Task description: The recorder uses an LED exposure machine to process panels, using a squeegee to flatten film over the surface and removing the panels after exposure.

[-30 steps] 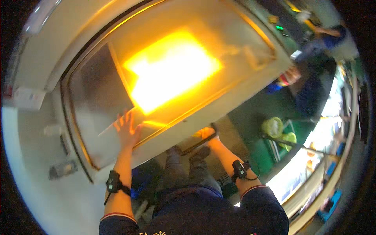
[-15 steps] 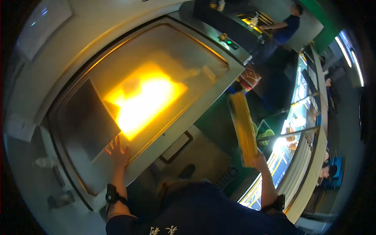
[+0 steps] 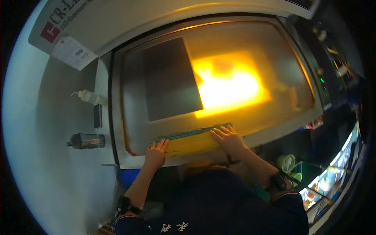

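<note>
Close to the near edge of a flat exposure bed (image 3: pixel 164 129), my two hands grip a long yellow squeegee (image 3: pixel 192 143) with a teal blade along its far side. My left hand (image 3: pixel 156 154) closes over its left end, fingers on top. My right hand (image 3: pixel 230 141) grasps it near the right end; the thumb is hidden. The blade rests on or just above the bed's clear film surface; I cannot tell which. Beyond it lies a dark rectangular sheet (image 3: pixel 170 78), and bright yellow light (image 3: pixel 231 86) glows to the sheet's right.
On the left ledge are a white squeeze bottle (image 3: pixel 87 96), a dark phone (image 3: pixel 98 116) and a grey drinking bottle (image 3: pixel 87 141). The machine's pale raised lid (image 3: pixel 156 15) rises behind the bed. Green containers (image 3: pixel 286 163) and a lit table (image 3: pixel 329 178) stand at the lower right.
My view has swung left to face the bed. The squeegee has come from my right side onto the bed's near edge. My left hand has left the bed's surface and joined the right on it.
</note>
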{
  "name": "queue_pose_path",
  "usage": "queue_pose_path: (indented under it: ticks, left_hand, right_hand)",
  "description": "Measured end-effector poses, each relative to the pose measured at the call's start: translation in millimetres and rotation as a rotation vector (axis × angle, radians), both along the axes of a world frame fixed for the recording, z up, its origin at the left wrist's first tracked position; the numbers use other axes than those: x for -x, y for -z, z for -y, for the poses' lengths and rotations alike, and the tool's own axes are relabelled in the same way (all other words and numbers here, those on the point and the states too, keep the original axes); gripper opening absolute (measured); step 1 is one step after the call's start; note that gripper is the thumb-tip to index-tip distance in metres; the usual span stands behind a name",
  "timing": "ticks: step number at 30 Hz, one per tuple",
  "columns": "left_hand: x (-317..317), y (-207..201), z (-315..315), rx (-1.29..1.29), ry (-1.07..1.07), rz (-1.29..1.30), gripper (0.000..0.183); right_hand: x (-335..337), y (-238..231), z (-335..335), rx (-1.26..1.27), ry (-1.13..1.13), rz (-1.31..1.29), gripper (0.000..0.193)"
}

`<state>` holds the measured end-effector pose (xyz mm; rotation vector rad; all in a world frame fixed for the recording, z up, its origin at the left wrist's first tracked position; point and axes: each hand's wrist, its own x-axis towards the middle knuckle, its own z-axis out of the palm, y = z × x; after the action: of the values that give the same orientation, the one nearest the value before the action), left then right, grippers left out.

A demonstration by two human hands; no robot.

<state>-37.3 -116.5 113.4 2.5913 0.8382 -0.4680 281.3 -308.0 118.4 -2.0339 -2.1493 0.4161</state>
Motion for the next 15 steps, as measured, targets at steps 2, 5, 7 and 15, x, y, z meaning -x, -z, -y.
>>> queue_pose_path:
  ticks: [2,5,7,15]
  left_hand:
    - [-14.2,-4.4,-43.0,-0.068,-0.020,-0.087,0.076]
    - [-47.8,4.0,-154.9,-0.250,0.014,-0.046,0.072]
    - [-87.3,3.0,-258.3,-0.219,-0.015,-0.066,0.070]
    - [-214.6,49.1,-541.9,-0.347,-0.187,0.033,0.056]
  right_hand:
    - [2.0,20.7,-37.2,0.028,0.052,0.081,0.054]
    - [-38.0,21.8,-160.9,-0.132,0.035,0.108,0.049]
    - [-87.7,48.8,-268.5,-0.083,0.127,-0.422,0.040]
    - [-209.4,84.3,-555.6,-0.192,0.066,0.295,0.063]
